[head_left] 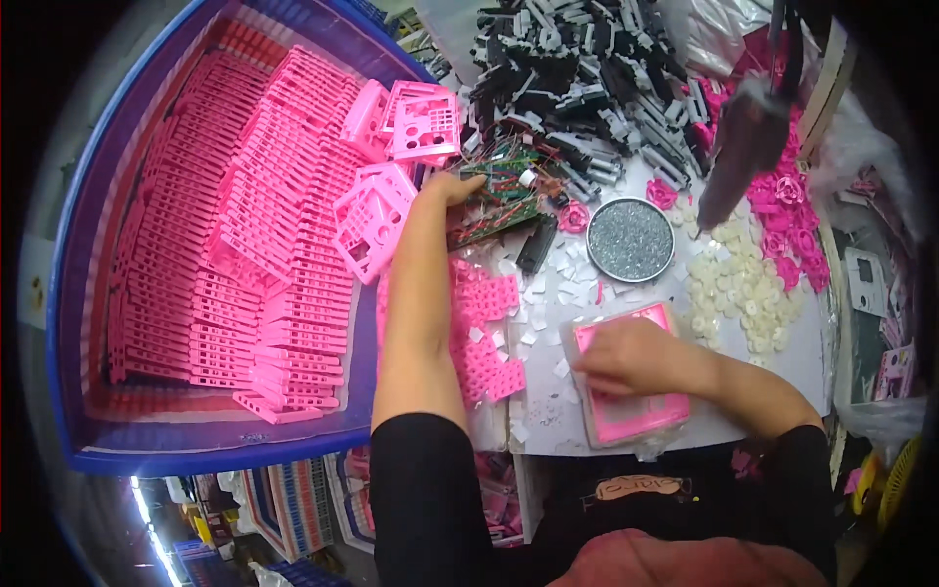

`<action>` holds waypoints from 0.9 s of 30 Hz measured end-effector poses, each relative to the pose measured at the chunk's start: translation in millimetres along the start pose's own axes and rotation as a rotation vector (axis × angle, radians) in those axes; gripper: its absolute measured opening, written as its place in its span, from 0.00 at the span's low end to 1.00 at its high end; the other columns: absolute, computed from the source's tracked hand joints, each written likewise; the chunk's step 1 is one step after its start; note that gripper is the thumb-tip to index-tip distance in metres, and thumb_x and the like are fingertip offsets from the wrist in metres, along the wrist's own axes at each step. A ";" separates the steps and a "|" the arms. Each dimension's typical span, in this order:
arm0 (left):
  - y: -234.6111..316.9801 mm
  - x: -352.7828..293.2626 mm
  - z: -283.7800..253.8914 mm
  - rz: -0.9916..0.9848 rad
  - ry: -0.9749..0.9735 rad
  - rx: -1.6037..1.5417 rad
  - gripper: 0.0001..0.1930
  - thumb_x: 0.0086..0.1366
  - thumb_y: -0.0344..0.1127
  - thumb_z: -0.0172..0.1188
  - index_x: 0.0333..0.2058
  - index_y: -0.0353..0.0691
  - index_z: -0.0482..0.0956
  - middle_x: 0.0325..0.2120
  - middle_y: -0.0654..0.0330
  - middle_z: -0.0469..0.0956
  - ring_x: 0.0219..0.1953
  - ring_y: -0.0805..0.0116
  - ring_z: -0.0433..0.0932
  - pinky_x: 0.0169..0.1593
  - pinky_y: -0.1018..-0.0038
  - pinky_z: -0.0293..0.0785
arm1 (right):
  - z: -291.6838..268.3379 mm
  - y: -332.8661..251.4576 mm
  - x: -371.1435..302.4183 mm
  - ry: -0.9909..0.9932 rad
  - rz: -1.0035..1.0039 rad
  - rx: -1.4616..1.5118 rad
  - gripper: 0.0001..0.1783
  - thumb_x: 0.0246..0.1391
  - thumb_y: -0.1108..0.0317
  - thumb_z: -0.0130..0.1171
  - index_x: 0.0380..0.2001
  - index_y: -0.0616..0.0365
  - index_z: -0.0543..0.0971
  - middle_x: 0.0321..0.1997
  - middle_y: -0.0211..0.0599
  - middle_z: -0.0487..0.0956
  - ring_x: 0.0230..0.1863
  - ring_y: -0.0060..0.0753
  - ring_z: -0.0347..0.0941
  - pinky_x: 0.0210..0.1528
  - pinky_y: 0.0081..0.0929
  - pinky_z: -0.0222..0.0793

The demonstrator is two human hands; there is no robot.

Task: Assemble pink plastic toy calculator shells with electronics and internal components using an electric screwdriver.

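My left hand (pixel 453 189) reaches to the near left edge of a pile of green circuit boards (pixel 497 212) with coloured wires. Its thumb points right over the boards, while the other fingers are mostly hidden, so its grip does not show. In front of me a pink plastic casing (pixel 641 419) lies on a clear-wrapped pad at the table's near edge. My right hand (pixel 626 357) is over the casing's upper left part with fingers curled inward. Whatever those fingers hold, if anything, is hidden beneath the hand.
A blue crate (pixel 235 445) of stacked pink casings fills the left side. Black and white parts (pixel 587 78) heap at the back. A round tin (pixel 631 240) of small screws, cream discs (pixel 748 293) and pink pieces (pixel 782 210) lie right; a dark electric screwdriver (pixel 743 142) hangs above them.
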State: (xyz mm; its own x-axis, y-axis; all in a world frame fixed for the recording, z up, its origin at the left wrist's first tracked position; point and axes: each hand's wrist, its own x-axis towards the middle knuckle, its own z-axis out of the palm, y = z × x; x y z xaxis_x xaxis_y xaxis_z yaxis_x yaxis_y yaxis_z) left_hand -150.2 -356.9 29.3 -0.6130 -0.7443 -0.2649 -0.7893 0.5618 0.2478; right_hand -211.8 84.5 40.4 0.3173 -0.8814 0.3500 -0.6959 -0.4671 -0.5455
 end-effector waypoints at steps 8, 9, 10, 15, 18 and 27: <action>-52.5 26.5 7.2 -0.136 -0.182 -0.271 0.60 0.46 0.83 0.60 0.60 0.28 0.72 0.59 0.39 0.71 0.58 0.46 0.74 0.60 0.56 0.70 | 13.2 94.7 155.7 0.352 0.173 -0.609 0.09 0.51 0.67 0.57 0.35 0.50 0.84 0.43 0.32 0.81 0.54 0.41 0.71 0.58 0.47 0.64; -30.6 21.8 10.3 -0.143 -0.200 -0.250 0.57 0.49 0.82 0.59 0.60 0.31 0.73 0.55 0.40 0.74 0.53 0.44 0.76 0.53 0.52 0.74 | 12.1 106.6 153.9 0.219 0.268 -0.585 0.10 0.50 0.67 0.57 0.35 0.49 0.84 0.42 0.31 0.81 0.53 0.40 0.72 0.58 0.47 0.64; 20.9 9.8 16.8 -0.141 -0.262 -0.251 0.55 0.50 0.81 0.59 0.59 0.33 0.74 0.54 0.40 0.75 0.49 0.43 0.78 0.49 0.49 0.76 | 5.7 126.8 132.7 0.227 0.296 -0.612 0.10 0.50 0.67 0.57 0.35 0.48 0.85 0.41 0.30 0.82 0.53 0.39 0.73 0.58 0.46 0.64; 24.6 -63.0 -19.8 -0.132 -0.006 -0.204 0.47 0.57 0.75 0.57 0.50 0.29 0.79 0.42 0.39 0.80 0.38 0.49 0.83 0.39 0.55 0.79 | -13.8 119.6 78.9 0.324 0.171 -0.384 0.21 0.45 0.74 0.59 0.44 0.43 0.86 0.44 0.27 0.84 0.50 0.35 0.76 0.59 0.41 0.63; 13.1 -92.9 -61.4 -0.248 -0.017 -0.150 0.37 0.63 0.65 0.60 0.39 0.26 0.84 0.28 0.46 0.85 0.26 0.58 0.84 0.31 0.66 0.80 | -34.0 111.1 70.4 0.354 0.248 0.052 0.23 0.48 0.81 0.59 0.48 0.51 0.85 0.48 0.33 0.85 0.51 0.34 0.78 0.58 0.35 0.69; 1.2 -141.7 -68.9 -0.369 -0.307 -0.672 0.15 0.62 0.51 0.68 0.29 0.44 0.84 0.16 0.70 0.72 0.14 0.81 0.60 0.18 0.79 0.51 | -52.7 140.4 87.1 0.340 0.038 0.042 0.19 0.51 0.78 0.64 0.46 0.49 0.86 0.49 0.33 0.84 0.51 0.37 0.76 0.58 0.34 0.69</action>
State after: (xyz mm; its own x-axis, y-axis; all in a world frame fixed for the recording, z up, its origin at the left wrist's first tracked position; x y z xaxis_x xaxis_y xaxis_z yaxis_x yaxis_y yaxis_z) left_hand -61.8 -275.7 131.4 -0.3777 -0.6523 -0.6571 -0.8120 -0.1077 0.5736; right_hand -315.7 -54.1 34.4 0.0544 -0.8275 0.5588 -0.6736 -0.4435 -0.5912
